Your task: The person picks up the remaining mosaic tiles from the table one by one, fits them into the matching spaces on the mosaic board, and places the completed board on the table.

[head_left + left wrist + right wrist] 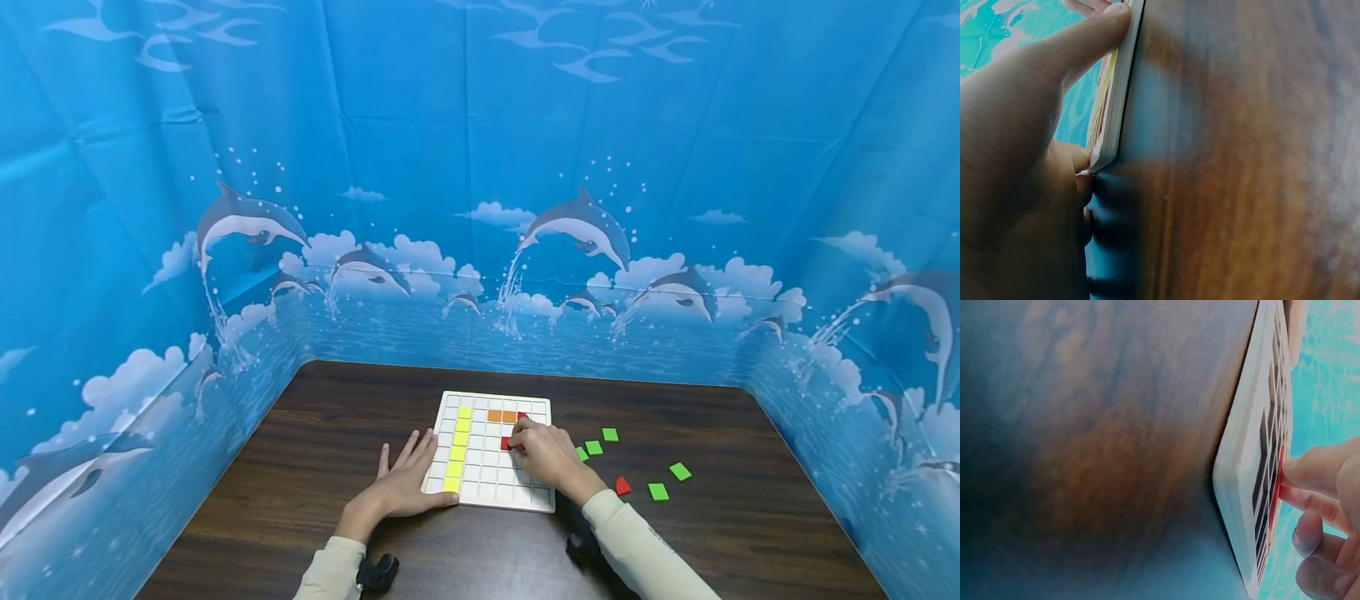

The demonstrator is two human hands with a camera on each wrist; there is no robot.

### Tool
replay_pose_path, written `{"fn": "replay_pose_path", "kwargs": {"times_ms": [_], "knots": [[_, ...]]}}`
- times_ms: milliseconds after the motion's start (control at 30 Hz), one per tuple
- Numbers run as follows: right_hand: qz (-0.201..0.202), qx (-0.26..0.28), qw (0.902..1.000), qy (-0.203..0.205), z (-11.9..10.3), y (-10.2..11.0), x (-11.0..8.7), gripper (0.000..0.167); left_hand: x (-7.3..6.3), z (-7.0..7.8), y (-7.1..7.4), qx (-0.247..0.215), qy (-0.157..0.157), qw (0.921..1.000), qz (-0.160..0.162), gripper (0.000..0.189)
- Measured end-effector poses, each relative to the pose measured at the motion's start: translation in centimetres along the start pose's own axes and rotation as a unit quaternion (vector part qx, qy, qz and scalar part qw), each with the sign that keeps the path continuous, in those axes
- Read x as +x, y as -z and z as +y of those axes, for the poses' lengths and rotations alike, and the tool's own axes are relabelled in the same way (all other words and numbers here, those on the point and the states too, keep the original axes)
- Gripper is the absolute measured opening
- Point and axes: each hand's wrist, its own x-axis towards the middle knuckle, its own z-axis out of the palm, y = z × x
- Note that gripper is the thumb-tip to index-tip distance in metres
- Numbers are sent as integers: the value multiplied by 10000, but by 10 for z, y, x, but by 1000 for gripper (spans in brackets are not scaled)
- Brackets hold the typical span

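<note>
A white gridded board [480,475] lies on the table, with a column of yellow square tiles [457,453] on its left side. Near its back edge are two orange tiles [502,416] and a red piece [522,414] partly covered by my right hand. My right hand [551,454] reaches over the board's right half, thumb and fingertip pinching a red tile [506,443] at the grid surface, also seen as a red sliver [1277,487] in the right wrist view. My left hand [405,483] rests with straight, spread fingers along the board's left edge, its thumb [1107,31] at the front edge.
Right of the board, several green tiles [658,492] and a red triangular piece [623,486] are scattered on the dark wooden table [750,533]. A blue curtain [465,167] with dolphins surrounds the table's back and sides.
</note>
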Motion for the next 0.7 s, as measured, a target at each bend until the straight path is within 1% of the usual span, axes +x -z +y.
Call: {"fn": "replay_pose_path", "kwargs": {"times_ms": [100,200,267,367,467,533,700], "knots": [[-39,-1,10000,-42,0,1,0,10,-1,5,4,138,119,9998,-90,121],[-92,-30,9999,-60,0,1,-1,11,-1,9,8,169,229,9994,-171,121],[-89,-47,9999,-67,0,2,-2,12,0,8,7,169,242,9994,-181,121],[-54,-14,9999,-109,0,3,-4,11,2,4,2,102,178,9998,-79,123],[22,52,9998,-183,0,4,-6,9,3,1,-1,141,206,9997,-83,126],[105,120,9996,-222,1,6,-9,7,3,0,0,167,233,9995,-89,126],[315,218,9987,-341,3,12,-18,5,-1,7,6,75,215,9997,-106,124]]}}
